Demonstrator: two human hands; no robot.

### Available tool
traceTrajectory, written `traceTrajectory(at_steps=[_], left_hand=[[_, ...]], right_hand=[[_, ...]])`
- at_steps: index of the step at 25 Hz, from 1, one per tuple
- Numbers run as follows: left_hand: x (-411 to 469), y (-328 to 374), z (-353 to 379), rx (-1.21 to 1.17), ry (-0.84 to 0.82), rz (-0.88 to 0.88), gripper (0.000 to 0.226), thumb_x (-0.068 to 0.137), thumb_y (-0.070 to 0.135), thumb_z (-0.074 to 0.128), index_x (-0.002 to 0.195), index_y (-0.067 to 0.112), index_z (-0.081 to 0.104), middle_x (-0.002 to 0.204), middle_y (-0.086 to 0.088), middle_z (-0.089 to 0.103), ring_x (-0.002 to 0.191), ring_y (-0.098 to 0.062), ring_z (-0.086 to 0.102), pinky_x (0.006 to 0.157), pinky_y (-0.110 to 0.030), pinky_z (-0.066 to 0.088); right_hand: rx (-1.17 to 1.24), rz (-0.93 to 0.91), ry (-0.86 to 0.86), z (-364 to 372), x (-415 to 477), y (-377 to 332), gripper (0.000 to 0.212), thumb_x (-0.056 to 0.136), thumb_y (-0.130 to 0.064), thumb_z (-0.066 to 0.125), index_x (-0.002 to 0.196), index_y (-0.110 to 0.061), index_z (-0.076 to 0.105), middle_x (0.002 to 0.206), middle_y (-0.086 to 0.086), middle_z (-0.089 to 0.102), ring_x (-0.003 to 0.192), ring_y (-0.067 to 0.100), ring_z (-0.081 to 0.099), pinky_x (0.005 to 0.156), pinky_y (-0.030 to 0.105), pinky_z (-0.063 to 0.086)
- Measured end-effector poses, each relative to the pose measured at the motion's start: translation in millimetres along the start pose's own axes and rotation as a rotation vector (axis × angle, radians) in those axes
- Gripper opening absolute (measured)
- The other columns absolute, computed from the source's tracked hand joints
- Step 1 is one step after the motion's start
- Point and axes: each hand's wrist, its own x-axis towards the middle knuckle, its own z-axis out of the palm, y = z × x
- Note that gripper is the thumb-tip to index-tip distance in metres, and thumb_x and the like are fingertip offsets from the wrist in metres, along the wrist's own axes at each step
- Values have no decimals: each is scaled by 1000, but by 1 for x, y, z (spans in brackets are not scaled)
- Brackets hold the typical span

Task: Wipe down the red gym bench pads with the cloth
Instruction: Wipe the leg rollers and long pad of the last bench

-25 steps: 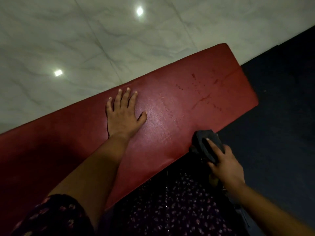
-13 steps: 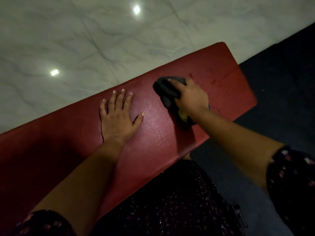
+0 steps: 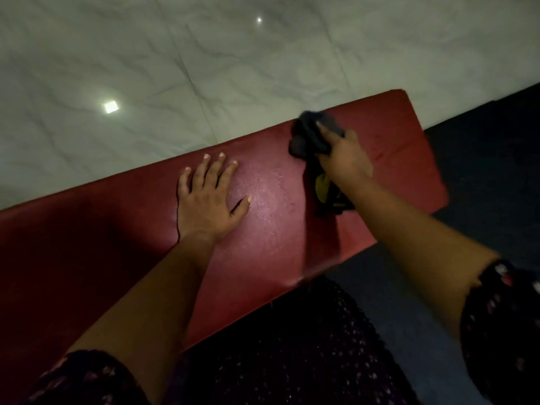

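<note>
the red pad (image 3: 277, 235) runs slantwise across the view, from the lower left up to its rounded end at the upper right. the dark cloth (image 3: 305, 135) sits bunched at the pad's far edge, near that right end. the right hand (image 3: 346, 160) lies over the cloth and grips it, fingers curled round the bunch with one finger stretched along the top, pressing it onto the pad. below that wrist a dark fold with a yellowish patch (image 3: 321, 187) lies on the pad; whether it is part of the cloth cannot be told. the left hand (image 3: 206, 200) rests flat on the pad near its middle, well apart from the cloth, palm down, fingers straight and spread, thumb out to the side, holding nothing. both forearms reach in from the bottom, each from a dark speckled sleeve (image 3: 502, 331). a dark garment (image 3: 292, 355) with pale specks fills the space just this side of the pad. beyond the pad lies a pale marbled floor (image 3: 204, 54) with two bright glints (image 3: 111, 107). right of the pad a dark mat (image 3: 491, 176) meets the floor
</note>
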Motion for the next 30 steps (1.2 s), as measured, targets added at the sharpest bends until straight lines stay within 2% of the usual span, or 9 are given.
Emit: traceTrajectory(at_steps=[4, 6, 11, 15, 17, 20, 24, 27, 30], left_hand=[[0, 5, -1, 16, 9, -24, 74, 87, 62, 34, 148, 21, 40, 156, -6, 35, 145, -28, 26, 116, -53, 14], [2, 15, -1, 21, 4, -26, 73, 87, 56, 35, 150, 18, 36, 158, -8, 30, 146, -31, 23, 116, -55, 8], [30, 64, 0, 41, 32, 314, 68, 91, 53, 33, 152, 25, 33, 161, -9, 24, 147, -28, 22, 118, -53, 8], [62, 85, 7, 2, -67, 184, 73, 92, 61, 23, 155, 24, 23, 164, -7, 12, 150, -24, 12, 120, -48, 1], [65, 88, 16, 32, -102, 134, 73, 94, 61, 20, 156, 24, 20, 164, -7, 10, 151, -22, 7, 119, -44, -5], [65, 93, 21, 35, -53, 126, 72, 93, 59, 29, 153, 20, 29, 162, -10, 21, 149, -26, 17, 118, -40, -10], [64, 90, 25, 25, 0, 141, 71, 93, 57, 32, 151, 17, 35, 159, -12, 27, 147, -29, 24, 119, -44, -1], [62, 93, 23, 18, 14, 131, 70, 93, 57, 32, 151, 17, 36, 159, -12, 27, 147, -29, 24, 119, -47, 2], [61, 97, 20, -22, 21, 100, 69, 91, 56, 36, 147, 17, 42, 156, -11, 34, 144, -29, 30, 118, -48, 9]], right_hand=[[-18, -16, -32, 23, -95, 79, 74, 92, -23, 60, 147, -53, 19, 130, 12, 38, 92, 33, 57, 65, 35, 47], [-14, -14, -73, 36, -142, 115, 84, 89, -19, 64, 145, -53, 11, 133, 11, 38, 97, 30, 55, 65, 35, 49], [91, 91, -142, 39, -202, 170, 92, 83, -11, 68, 145, -48, 9, 144, 11, 35, 110, 28, 54, 71, 32, 51], [101, 5, -82, 24, -157, 155, 87, 84, -13, 66, 143, -52, 15, 130, 8, 44, 94, 24, 56, 63, 29, 46], [142, -15, -68, 12, -111, 129, 76, 88, -18, 60, 144, -52, 22, 129, 7, 45, 98, 29, 57, 69, 32, 47], [109, -15, -30, -9, -26, 73, 61, 93, -23, 53, 145, -48, 34, 138, 8, 40, 107, 32, 56, 80, 35, 47], [-6, -210, -38, -41, 61, 13, 59, 93, -25, 53, 145, -47, 34, 136, 6, 39, 112, 32, 54, 84, 37, 46], [38, -160, -79, -49, 87, 18, 60, 93, -23, 52, 147, -42, 35, 134, 8, 39, 113, 30, 54, 85, 35, 46], [48, -123, -142, -42, 54, 53, 62, 94, -23, 53, 149, -39, 29, 135, 12, 39, 111, 32, 54, 85, 35, 46]])
